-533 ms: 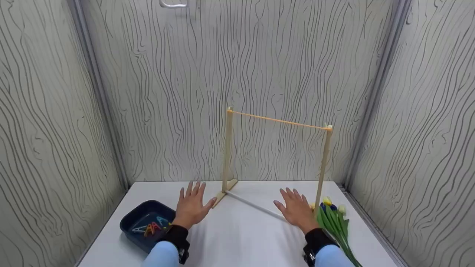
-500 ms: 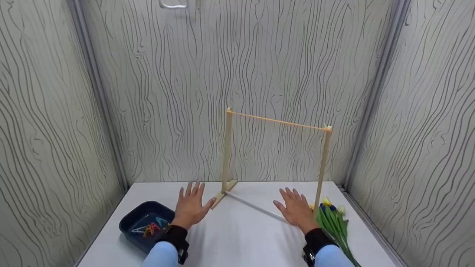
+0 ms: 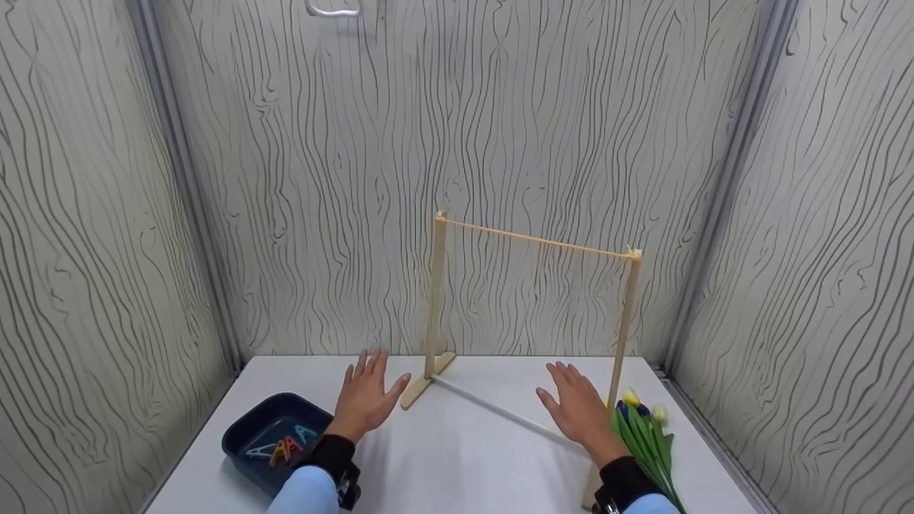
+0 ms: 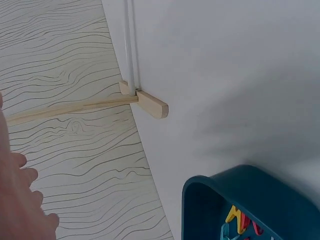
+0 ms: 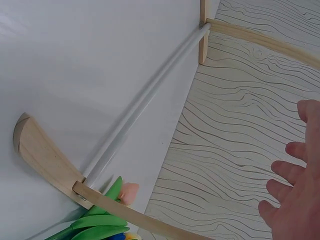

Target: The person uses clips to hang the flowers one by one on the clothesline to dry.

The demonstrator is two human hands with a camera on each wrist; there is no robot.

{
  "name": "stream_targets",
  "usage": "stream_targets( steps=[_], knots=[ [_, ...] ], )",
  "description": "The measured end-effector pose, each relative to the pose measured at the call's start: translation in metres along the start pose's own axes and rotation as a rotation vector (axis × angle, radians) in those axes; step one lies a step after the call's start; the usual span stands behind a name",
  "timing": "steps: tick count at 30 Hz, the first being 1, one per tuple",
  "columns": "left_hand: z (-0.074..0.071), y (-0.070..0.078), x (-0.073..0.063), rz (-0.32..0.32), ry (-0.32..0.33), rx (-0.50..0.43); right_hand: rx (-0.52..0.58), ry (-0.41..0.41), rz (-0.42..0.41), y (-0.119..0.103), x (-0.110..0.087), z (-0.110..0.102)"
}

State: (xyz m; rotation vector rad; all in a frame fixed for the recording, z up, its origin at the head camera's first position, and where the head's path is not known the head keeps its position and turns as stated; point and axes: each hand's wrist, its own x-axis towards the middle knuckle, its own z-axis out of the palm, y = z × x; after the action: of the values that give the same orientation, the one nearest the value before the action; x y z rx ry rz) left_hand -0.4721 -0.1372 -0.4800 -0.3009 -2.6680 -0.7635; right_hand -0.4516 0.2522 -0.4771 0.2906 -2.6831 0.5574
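Note:
Both hands are held out above the white table, holding nothing. My left hand (image 3: 363, 396) has its fingers extended and its thumb spread, between a dark blue bin (image 3: 239, 453) and the left foot of a wooden stand (image 3: 436, 300). Several plastic clothespins (image 3: 285, 448) in white, red, orange and blue lie inside the bin. My right hand (image 3: 580, 410) is stretched out beside the stand's right post (image 3: 625, 321), with a bunch of tulips (image 3: 646, 435) at its right. An orange string (image 3: 539, 240) runs between the post tops. In the right wrist view, straight fingers (image 5: 287, 172) show.
A white rod (image 3: 500, 410) joins the stand's two feet low across the table (image 3: 457, 471). The stand's near foot (image 5: 45, 155) shows in the right wrist view. Wood-patterned panels (image 3: 343, 178) close off the back and both sides.
The right hand has shifted slightly right, uncovering part of the stand's right foot. The left hand has turned a little. The head view has shifted slightly, so the table sits lower.

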Motion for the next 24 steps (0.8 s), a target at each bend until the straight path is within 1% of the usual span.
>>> stream_targets(
  steps=[3,5,6,8,10,11,13,15,17,20,21,24],
  knots=[
    [0.005,0.005,0.010,-0.006,0.007,-0.072,0.000,0.048,-0.003,0.004,-0.003,-0.002],
    [0.006,0.009,0.019,-0.023,0.009,-0.157,0.002,0.072,-0.012,0.005,-0.005,-0.002],
    [0.007,0.012,0.024,-0.043,-0.002,-0.223,0.001,0.079,-0.015,0.005,-0.005,-0.003],
    [0.006,0.019,0.036,-0.081,-0.031,-0.396,0.014,0.090,-0.015,0.005,-0.005,-0.002],
    [0.006,0.026,0.050,-0.134,-0.072,-0.591,0.028,0.074,0.003,0.007,-0.005,0.002],
    [0.007,0.030,0.057,-0.150,-0.096,-0.688,0.040,0.054,0.023,0.009,-0.005,0.005],
    [0.007,0.037,0.071,-0.152,-0.133,-0.850,0.067,0.007,0.069,0.012,-0.004,0.016],
    [0.007,0.043,0.086,-0.138,-0.161,-0.962,0.092,-0.061,0.121,0.015,-0.002,0.031],
    [0.007,0.047,0.098,-0.103,-0.176,-1.030,0.115,-0.139,0.172,0.018,0.001,0.047],
    [0.006,0.050,0.114,-0.085,-0.169,-1.056,0.133,-0.223,0.209,0.022,0.002,0.071],
    [0.006,0.051,0.117,-0.078,-0.161,-1.054,0.132,-0.238,0.211,0.023,0.001,0.079],
    [0.006,0.051,0.127,-0.072,-0.142,-1.049,0.096,-0.229,0.182,0.027,-0.003,0.101]
  ],
)
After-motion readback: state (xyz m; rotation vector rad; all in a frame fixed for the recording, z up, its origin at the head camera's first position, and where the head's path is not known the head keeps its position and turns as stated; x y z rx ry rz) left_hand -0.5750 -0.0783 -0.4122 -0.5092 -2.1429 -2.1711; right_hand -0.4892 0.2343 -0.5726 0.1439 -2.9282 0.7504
